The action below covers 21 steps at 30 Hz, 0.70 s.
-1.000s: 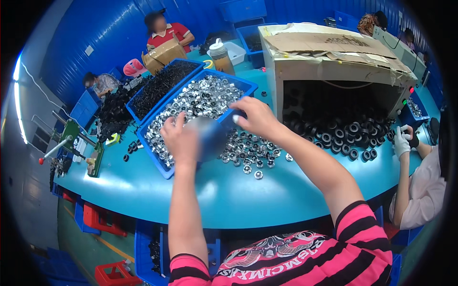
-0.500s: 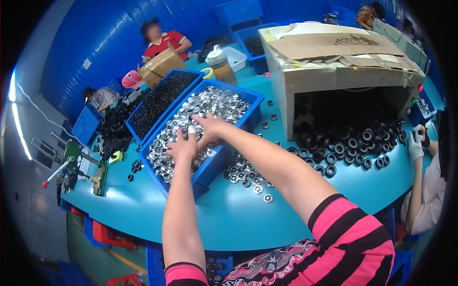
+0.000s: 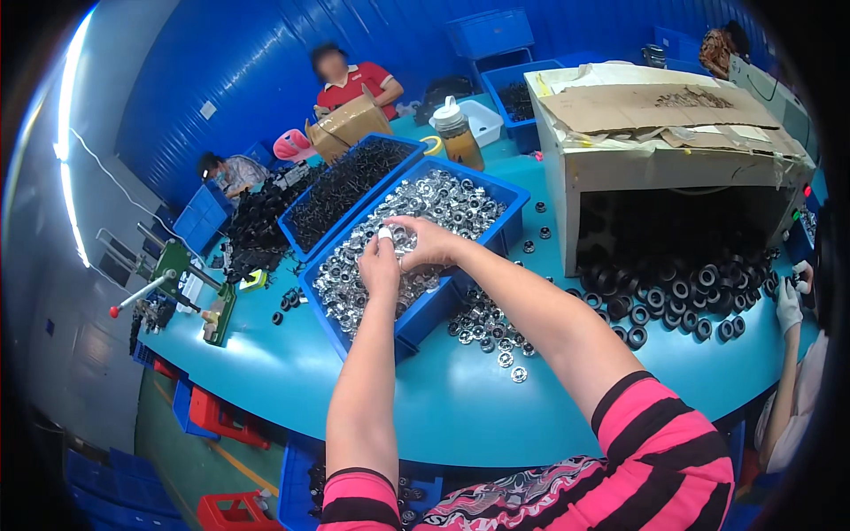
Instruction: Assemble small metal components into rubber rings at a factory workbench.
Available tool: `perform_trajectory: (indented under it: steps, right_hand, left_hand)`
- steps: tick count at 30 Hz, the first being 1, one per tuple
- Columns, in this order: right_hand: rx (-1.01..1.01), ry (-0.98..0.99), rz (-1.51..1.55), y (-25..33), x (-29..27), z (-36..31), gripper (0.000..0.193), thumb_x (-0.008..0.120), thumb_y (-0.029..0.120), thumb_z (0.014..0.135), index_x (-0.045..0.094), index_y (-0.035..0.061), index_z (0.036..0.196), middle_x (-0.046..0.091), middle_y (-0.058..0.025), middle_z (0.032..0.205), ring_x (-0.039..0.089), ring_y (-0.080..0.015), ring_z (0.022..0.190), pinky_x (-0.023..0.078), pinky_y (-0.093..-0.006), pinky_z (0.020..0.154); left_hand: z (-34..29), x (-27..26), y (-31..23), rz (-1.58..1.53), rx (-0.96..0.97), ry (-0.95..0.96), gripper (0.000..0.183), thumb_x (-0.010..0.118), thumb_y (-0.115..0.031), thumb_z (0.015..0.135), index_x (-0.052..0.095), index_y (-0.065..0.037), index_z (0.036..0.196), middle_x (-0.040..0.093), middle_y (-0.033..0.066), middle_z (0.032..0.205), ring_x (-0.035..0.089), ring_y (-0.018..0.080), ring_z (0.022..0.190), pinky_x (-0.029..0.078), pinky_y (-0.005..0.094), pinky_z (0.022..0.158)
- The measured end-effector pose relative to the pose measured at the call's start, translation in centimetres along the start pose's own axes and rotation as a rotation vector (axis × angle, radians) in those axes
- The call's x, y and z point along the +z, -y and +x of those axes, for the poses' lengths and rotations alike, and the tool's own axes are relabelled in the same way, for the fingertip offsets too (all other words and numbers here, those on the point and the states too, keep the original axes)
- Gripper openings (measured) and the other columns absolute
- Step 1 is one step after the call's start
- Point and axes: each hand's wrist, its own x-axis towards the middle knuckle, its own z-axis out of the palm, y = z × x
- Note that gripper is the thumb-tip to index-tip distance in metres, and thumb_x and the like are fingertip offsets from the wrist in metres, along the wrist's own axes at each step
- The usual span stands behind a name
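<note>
Over a blue bin [image 3: 409,329] filled with shiny silver round parts [image 3: 456,202], my two hands are brought together. My left hand [image 3: 381,268], with white tape on one finger, curls against the near side of a small clump of these parts. My right hand [image 3: 428,243] bends round the same clump from the right, thumb and fingers curved. Some silver pieces show between the palms; how many is hidden by the fingers. More silver round parts [image 3: 485,329] lie loose on the teal table beside the bin.
Behind stands a second blue bin [image 3: 350,190] of thin black parts. A green hand press [image 3: 181,274] is at the left. To the right, black rings [image 3: 673,296] spill from a cardboard-topped box [image 3: 553,159]. A bottle [image 3: 457,133] stands farther back. Co-workers sit around; one gloved hand [image 3: 788,305] is at right.
My hands have drawn together from spread fingers on the pile to cupping a clump of silver parts. The whole view has shifted, moving the scene rightward in the picture.
</note>
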Motion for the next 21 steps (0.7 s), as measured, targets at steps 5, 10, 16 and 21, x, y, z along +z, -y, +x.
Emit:
perform_trajectory:
  steps: [5, 10, 16, 21]
  right_hand:
    - [-0.165, -0.128, -0.277, 4.3, -1.2, -3.7, 0.097, 0.087, 0.024, 0.059, 0.051, 0.0126, 0.148, 0.058, -0.0206, 0.138, 0.056, -0.0276, 0.129, 0.043, -0.0390, 0.111]
    - [-0.228, -0.233, -0.451, 9.1, -2.3, -10.7, 0.100, 0.088, 0.026, 0.059, 0.049, 0.0141, 0.149, 0.047, -0.0186, 0.150, 0.046, -0.0321, 0.140, 0.037, -0.0418, 0.117]
    - [-0.092, -0.308, -0.395, 8.0, -2.6, -21.3, 0.096, 0.089, 0.026, 0.060, 0.050, 0.0157, 0.147, 0.053, -0.0162, 0.137, 0.051, -0.0301, 0.130, 0.040, -0.0403, 0.113]
    - [-0.005, -0.415, -0.525, 1.0, -2.3, -25.7, 0.096, 0.086, 0.028, 0.059, 0.049, 0.0189, 0.147, 0.054, -0.0211, 0.132, 0.052, -0.0393, 0.128, 0.043, -0.0433, 0.110]
  left_hand:
    - [-3.7, -0.4, -7.2, 0.097, 0.192, -0.068, 0.053, 0.058, -0.043, 0.097, 0.068, -0.002, 0.129, 0.063, 0.0310, 0.117, 0.062, 0.0433, 0.112, 0.047, 0.0467, 0.099]
    - [-11.4, -0.8, -15.4, -0.038, 0.334, -0.078, 0.047, 0.062, -0.030, 0.096, 0.065, 0.004, 0.129, 0.060, 0.0256, 0.114, 0.062, 0.0403, 0.105, 0.049, 0.0444, 0.094]
    - [-20.7, 2.6, -14.2, -0.150, 0.322, 0.059, 0.050, 0.063, -0.027, 0.091, 0.064, 0.003, 0.131, 0.058, 0.0230, 0.111, 0.061, 0.0397, 0.104, 0.049, 0.0449, 0.093]
    - [-24.2, 6.3, -8.9, -0.004, 0.284, 0.188, 0.043, 0.061, -0.029, 0.093, 0.067, -0.005, 0.128, 0.060, 0.0212, 0.107, 0.060, 0.0408, 0.100, 0.048, 0.0490, 0.092]
